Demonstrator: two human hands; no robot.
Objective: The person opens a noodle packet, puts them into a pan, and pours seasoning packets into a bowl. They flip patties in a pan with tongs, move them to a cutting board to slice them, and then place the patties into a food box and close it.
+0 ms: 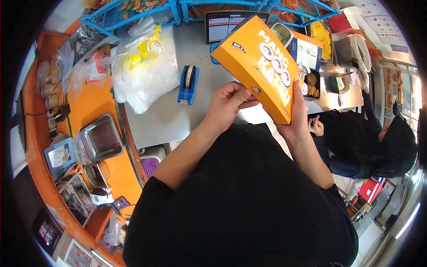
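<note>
An orange food box [273, 66] with white lettering and round cartoon faces is tilted above the counter, its lid closed. My right hand [293, 113] grips its lower right corner, thumb on the printed top and the other fingers hidden underneath. Close to the box's lower left edge, my left hand [231, 102] is closed, thumb pressed toward the curled fingers. Whether anything is pinched there I cannot make out. A small round mark shows on the box's side by the left thumb. To the left, a blue tape dispenser [187, 84] stands on the metal counter [151, 129].
Clear plastic bags [142, 75] with yellow print lie at left. Behind the box are a tablet [222, 27], blue baskets [129, 13] and an open box of fried food [312, 84]. A tray of yellow food [321, 38] stands back right. Another person in black [356, 138] is at right.
</note>
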